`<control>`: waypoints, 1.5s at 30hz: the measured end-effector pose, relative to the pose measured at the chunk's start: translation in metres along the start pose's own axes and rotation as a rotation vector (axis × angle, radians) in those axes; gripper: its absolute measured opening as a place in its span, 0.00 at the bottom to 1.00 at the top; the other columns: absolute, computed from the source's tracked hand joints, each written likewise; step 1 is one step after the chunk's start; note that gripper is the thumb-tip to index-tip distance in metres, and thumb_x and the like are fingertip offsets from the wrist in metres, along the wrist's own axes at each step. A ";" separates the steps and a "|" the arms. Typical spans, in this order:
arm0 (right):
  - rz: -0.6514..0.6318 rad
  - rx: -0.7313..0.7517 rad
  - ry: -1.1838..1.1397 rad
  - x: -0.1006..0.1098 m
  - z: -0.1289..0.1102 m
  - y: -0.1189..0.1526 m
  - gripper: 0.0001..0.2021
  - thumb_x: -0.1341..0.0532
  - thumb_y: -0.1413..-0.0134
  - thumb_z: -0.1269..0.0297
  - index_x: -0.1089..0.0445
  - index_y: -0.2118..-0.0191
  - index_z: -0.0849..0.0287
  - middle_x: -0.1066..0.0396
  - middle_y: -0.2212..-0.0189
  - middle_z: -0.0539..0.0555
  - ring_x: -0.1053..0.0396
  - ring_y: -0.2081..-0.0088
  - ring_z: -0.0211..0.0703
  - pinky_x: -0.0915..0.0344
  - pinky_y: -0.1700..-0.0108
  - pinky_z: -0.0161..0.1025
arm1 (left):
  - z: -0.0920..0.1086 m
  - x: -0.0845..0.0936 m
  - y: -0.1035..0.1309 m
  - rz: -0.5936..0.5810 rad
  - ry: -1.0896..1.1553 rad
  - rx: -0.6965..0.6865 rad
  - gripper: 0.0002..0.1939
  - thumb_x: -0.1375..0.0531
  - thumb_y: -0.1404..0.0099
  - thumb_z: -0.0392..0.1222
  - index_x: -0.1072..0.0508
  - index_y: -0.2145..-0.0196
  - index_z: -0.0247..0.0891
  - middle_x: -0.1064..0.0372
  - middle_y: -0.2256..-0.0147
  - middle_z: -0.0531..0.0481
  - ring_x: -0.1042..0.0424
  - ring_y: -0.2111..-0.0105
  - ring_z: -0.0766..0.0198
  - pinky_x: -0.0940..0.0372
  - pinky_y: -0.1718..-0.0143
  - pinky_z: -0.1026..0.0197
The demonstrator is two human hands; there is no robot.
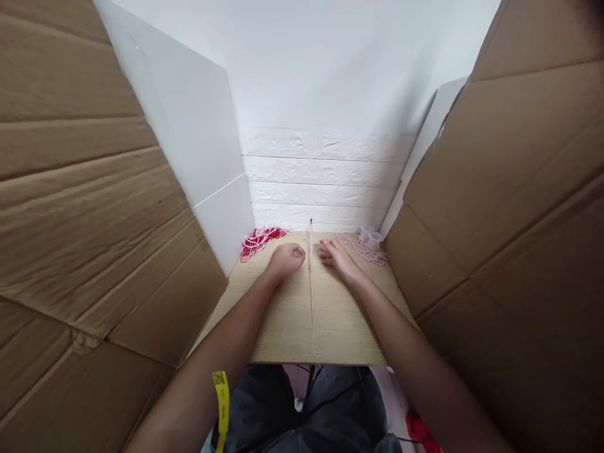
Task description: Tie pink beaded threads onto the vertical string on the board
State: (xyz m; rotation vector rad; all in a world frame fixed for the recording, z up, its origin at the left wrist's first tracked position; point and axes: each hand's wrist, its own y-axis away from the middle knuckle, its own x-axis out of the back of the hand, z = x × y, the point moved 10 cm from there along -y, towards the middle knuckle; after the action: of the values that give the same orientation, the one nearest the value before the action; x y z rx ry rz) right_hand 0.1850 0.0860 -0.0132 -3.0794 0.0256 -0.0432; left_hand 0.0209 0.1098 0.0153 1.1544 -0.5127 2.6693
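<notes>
One straight, thin, pale pink-white cord (311, 270) ran between my curled left hand (287, 260), contents unclear, and loosely open right hand (336, 257).

Here we have the desk (283, 321), matt wood with visible grain; we see cord (311, 255), fibrous and twisted; cardboard (94, 189), creased and dull; wall bricks (340, 148), rough in relief; panel (189, 113), smooth; and we spot rings (374, 243), translucent, plastic-looking!

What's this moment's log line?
left hand: curled, left of cord | right hand: part-curled, right of cord | cord: lengthwise over board | grip: unclear
</notes>
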 end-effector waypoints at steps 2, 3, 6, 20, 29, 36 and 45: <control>0.067 0.054 0.096 0.009 -0.003 -0.003 0.18 0.44 0.39 0.45 0.32 0.56 0.55 0.26 0.59 0.54 0.29 0.60 0.42 0.32 0.59 0.38 | -0.001 0.002 0.000 -0.021 -0.021 0.012 0.12 0.41 0.45 0.37 0.19 0.64 0.37 0.22 0.70 0.48 0.27 0.71 0.63 0.36 0.68 0.64; 0.087 0.065 0.118 0.011 -0.004 -0.003 0.19 0.45 0.39 0.45 0.32 0.56 0.55 0.26 0.60 0.54 0.29 0.61 0.43 0.33 0.60 0.38 | -0.001 0.004 0.001 -0.031 -0.033 0.017 0.12 0.41 0.45 0.37 0.19 0.65 0.37 0.22 0.70 0.49 0.27 0.70 0.62 0.36 0.68 0.64; 0.074 0.082 0.117 0.011 -0.009 -0.002 0.20 0.48 0.38 0.46 0.31 0.56 0.57 0.25 0.62 0.55 0.28 0.61 0.44 0.33 0.60 0.39 | -0.001 0.007 0.002 -0.058 -0.063 0.020 0.10 0.40 0.45 0.38 0.19 0.67 0.38 0.22 0.71 0.48 0.26 0.70 0.61 0.36 0.68 0.64; -0.044 0.197 0.660 -0.004 -0.014 0.009 0.19 0.53 0.30 0.53 0.29 0.51 0.56 0.28 0.46 0.60 0.35 0.42 0.50 0.48 0.36 0.49 | 0.007 0.002 0.009 -0.203 -0.077 0.015 0.07 0.39 0.48 0.38 0.21 0.73 0.38 0.26 0.77 0.50 0.29 0.75 0.62 0.39 0.71 0.62; 0.155 0.249 0.611 0.014 -0.035 0.008 0.11 0.44 0.42 0.60 0.29 0.70 0.59 0.27 0.71 0.53 0.32 0.66 0.43 0.39 0.61 0.37 | 0.024 -0.008 0.023 -0.476 0.161 -0.083 0.11 0.32 0.52 0.46 0.28 0.76 0.37 0.34 0.79 0.55 0.38 0.77 0.67 0.47 0.76 0.64; -0.019 0.166 0.509 -0.004 -0.034 0.013 0.20 0.47 0.41 0.57 0.35 0.82 0.58 0.37 0.85 0.49 0.41 0.79 0.37 0.46 0.72 0.35 | 0.045 -0.009 0.021 -0.409 0.386 -0.155 0.18 0.31 0.48 0.52 0.27 0.67 0.36 0.38 0.76 0.57 0.39 0.75 0.68 0.45 0.74 0.65; -0.203 -0.158 0.315 -0.019 0.006 0.019 0.10 0.38 0.46 0.66 0.33 0.58 0.59 0.28 0.77 0.49 0.35 0.84 0.34 0.50 0.86 0.30 | 0.043 0.003 0.018 -0.326 0.513 -0.077 0.17 0.37 0.40 0.51 0.19 0.61 0.36 0.24 0.66 0.49 0.33 0.68 0.65 0.39 0.64 0.62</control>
State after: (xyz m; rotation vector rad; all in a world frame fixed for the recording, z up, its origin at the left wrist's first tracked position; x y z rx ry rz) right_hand 0.1661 0.0672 -0.0206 -3.1826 -0.2816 -0.5595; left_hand 0.0424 0.0768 0.0403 0.4483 -0.3003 2.4901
